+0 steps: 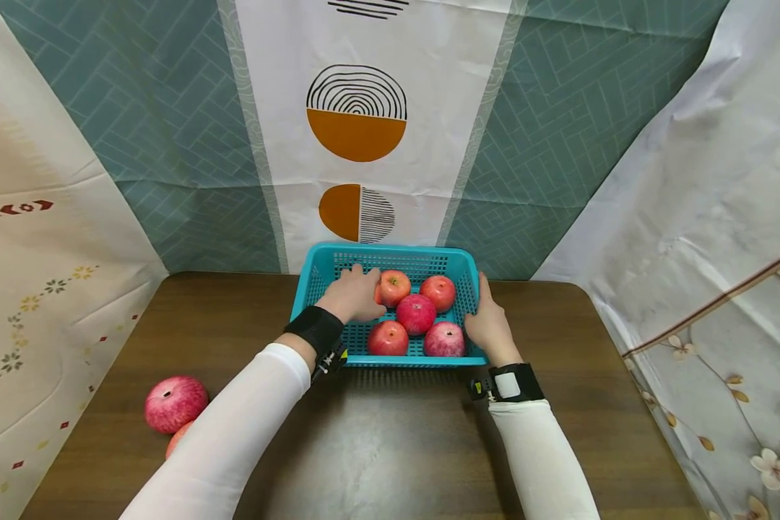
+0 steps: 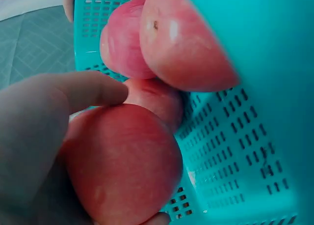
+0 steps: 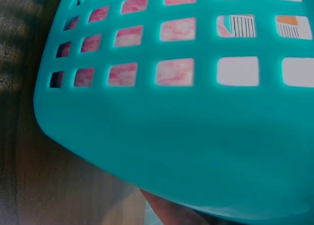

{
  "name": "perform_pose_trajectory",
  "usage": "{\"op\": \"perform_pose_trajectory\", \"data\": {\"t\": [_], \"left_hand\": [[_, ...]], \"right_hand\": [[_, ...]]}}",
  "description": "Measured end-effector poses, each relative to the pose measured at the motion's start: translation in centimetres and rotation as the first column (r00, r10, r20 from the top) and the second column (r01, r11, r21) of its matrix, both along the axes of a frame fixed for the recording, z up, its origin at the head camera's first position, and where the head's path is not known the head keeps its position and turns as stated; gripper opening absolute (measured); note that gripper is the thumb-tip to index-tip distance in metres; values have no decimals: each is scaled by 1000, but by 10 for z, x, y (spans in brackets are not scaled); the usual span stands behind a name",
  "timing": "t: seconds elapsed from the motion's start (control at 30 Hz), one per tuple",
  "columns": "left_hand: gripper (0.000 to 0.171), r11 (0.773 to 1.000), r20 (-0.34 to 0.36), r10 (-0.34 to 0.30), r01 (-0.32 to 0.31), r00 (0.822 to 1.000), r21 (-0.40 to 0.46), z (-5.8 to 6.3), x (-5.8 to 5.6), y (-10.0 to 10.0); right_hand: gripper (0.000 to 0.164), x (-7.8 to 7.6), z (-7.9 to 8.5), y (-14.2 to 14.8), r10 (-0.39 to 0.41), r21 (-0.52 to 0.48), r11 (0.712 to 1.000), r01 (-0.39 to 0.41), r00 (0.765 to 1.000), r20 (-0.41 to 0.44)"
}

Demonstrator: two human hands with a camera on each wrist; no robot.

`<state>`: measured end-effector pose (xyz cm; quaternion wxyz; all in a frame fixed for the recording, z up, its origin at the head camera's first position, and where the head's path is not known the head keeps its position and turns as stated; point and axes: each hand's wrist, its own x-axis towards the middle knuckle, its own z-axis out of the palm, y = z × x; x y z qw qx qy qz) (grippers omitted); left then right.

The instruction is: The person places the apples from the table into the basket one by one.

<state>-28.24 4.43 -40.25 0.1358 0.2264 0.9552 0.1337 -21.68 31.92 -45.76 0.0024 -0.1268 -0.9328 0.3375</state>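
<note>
A turquoise perforated plastic basket stands at the back middle of the table. My left hand reaches over its left part and grips a red apple, thumb on one side and a fingertip showing below. Beside that apple lie several others: red apples and two deeper pink, streaky round fruits. At the right end, my right hand holds the basket's rim, the thumb at the inner edge and a finger along the outside. In the right wrist view the basket wall hides most of that hand.
On the table's left side lie a large pink round fruit and an orange-red fruit, partly covered by the left sleeve. Patterned cloths hang behind the brown wooden table and at both sides.
</note>
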Motion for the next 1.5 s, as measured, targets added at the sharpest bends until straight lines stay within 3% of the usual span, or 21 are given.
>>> {"op": "perform_pose_trajectory", "data": {"t": [0.4,0.63,1.13,1.5], "left_hand": [[90,1000,107,16,-16,994,-8,-12,1,13],[92,999,97,47,-45,994,-24,-18,0,14],[89,993,141,63,-76,988,91,-31,-9,10],[83,989,128,63,-79,990,125,-40,-6,5]], "right_hand": [[87,-1,-2,0,1,-2,1000,-1,1000,-2],[87,0,-1,-1,-5,-3,1000,5,1000,-5],[88,0,4,-1,-3,1,1000,3,1000,-12],[89,0,1,-1,-8,-5,1000,8,1000,-1]]}}
